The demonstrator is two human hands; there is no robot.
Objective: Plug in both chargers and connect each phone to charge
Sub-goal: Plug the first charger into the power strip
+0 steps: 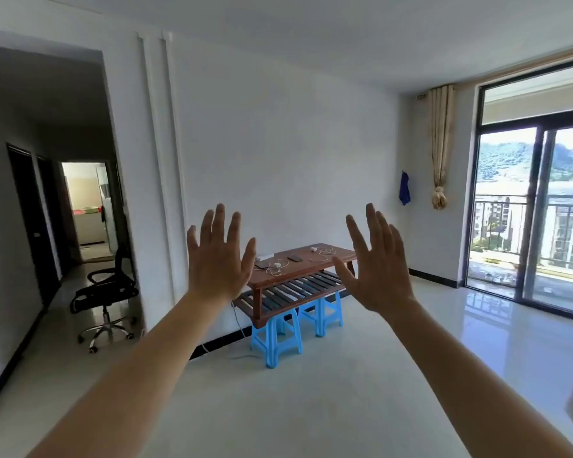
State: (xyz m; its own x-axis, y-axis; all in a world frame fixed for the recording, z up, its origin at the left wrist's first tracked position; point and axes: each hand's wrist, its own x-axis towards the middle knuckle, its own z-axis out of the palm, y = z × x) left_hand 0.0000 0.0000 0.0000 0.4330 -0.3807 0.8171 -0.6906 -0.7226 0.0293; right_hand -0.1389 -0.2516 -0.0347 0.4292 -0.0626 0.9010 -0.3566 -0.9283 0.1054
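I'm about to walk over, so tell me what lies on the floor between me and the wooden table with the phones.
In the head view, bare pale floor stretches to the wooden table; two blue stools stand under it.

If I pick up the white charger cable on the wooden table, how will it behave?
The white cable lies in loose loops, so it is probably floppy and light. It may drag its charger along the wooden table.

No text, label, brand, number or sign can be read anywhere here.
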